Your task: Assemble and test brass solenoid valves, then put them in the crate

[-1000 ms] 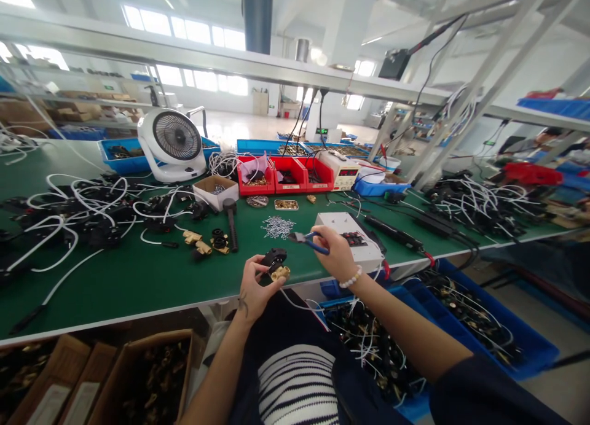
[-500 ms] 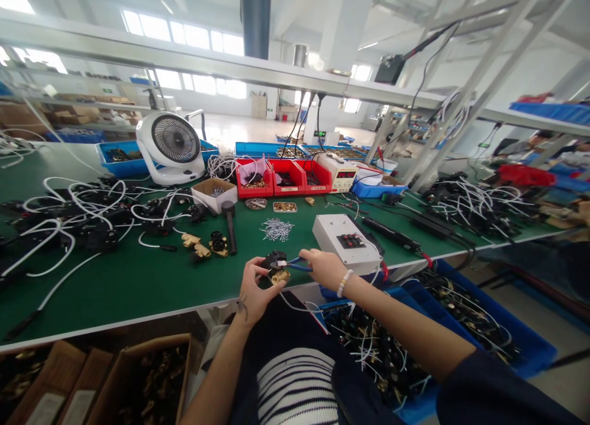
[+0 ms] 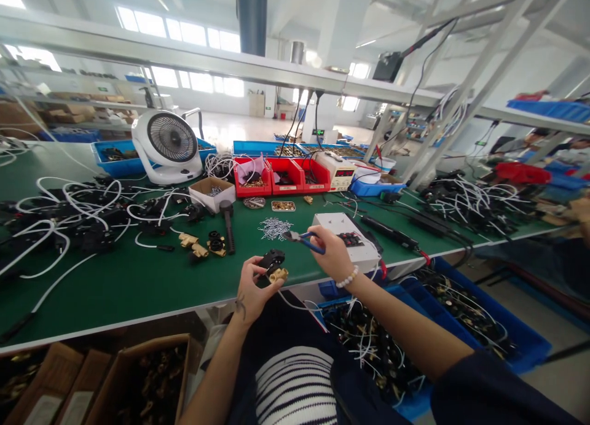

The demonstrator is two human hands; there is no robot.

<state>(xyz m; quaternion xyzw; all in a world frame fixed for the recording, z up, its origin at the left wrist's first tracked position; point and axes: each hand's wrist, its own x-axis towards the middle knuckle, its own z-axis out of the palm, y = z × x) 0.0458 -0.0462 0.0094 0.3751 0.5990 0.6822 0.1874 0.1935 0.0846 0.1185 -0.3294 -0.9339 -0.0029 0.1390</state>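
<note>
Left hand (image 3: 251, 292) pinches black-brass part (image 3: 273, 261); right hand (image 3: 332, 253) curled round pliers (image 3: 300, 236)

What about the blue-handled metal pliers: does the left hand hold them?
No, the right hand grips the blue-handled pliers; the left hand holds a black and brass part.

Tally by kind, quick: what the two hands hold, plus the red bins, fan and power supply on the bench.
Blue-handled pliers, in the right hand: 1
Black-and-brass part, in the left hand: 1
Red bins: 3
White fan: 1
Power supply: 1
Total: 7
</note>
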